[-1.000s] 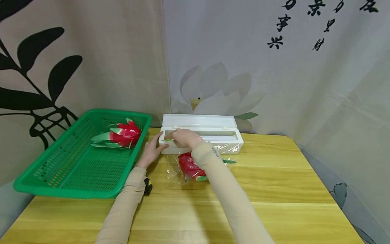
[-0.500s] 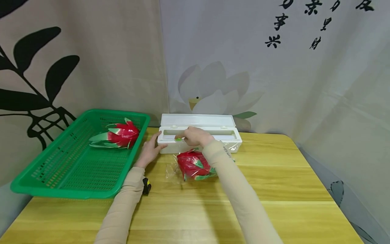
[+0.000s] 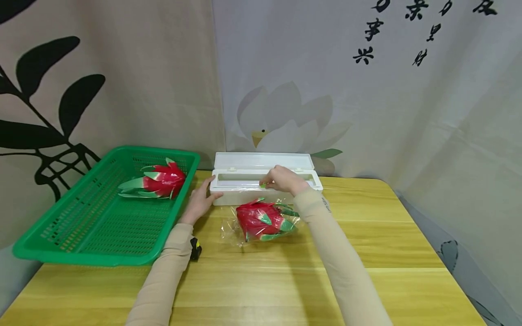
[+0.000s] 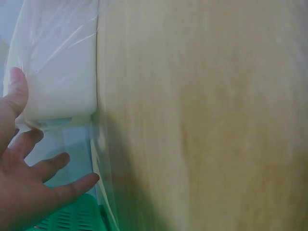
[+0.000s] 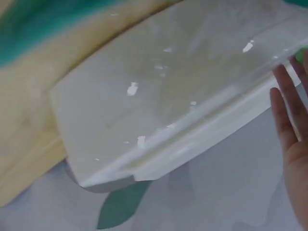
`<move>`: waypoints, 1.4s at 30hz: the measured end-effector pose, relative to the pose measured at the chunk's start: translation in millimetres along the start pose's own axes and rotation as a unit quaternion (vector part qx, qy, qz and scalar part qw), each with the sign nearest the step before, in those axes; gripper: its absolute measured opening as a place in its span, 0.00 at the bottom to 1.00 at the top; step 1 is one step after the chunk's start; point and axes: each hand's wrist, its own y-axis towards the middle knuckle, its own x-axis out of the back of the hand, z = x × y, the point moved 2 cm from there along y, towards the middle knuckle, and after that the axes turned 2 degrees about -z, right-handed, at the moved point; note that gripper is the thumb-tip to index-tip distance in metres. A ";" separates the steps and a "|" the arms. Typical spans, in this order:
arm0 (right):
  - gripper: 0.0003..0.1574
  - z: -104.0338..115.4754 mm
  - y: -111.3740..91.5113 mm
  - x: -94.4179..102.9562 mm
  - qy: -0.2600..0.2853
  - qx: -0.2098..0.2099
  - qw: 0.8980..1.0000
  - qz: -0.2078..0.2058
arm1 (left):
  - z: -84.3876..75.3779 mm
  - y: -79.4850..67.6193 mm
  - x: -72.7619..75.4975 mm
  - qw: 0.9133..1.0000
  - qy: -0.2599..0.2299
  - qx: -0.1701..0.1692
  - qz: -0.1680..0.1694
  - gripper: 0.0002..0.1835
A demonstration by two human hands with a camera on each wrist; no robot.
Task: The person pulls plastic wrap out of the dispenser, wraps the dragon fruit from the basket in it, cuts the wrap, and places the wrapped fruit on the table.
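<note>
The left hand [image 3: 198,206] is set against the left end of the white box [image 3: 234,198], its fingers spread; the thumb is laid on the film-covered front and a bent fingertip is rested on the end, without a full grasp. By the right hand [image 3: 285,181], a small green tab [image 3: 262,186] is pinched at the box's front edge, right of the middle; in the right wrist view two of its other fingers are held nearly straight.

The lid [image 3: 263,160] is raised at the back. Clear film [image 3: 230,228] is spread down the box's front and is seen around the red fruit [image 3: 261,220], which is laid on its side on the table [image 3: 367,217], just in front of the box, its green tips pointed right.

To the left, a green basket [image 3: 110,258] is placed beside the left forearm, with a second fruit [image 3: 165,180] held inside near its right wall. Behind everything, a pale curtain [image 3: 285,45] is hung, printed with black leaves, a flower and dark characters.
</note>
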 end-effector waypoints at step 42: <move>0.11 -26.7 -31.1 -16.1 0.027 0.015 0.994 -0.109 | 0.7 0.6 -1.1 1.000 0.001 -0.002 -0.006 0.36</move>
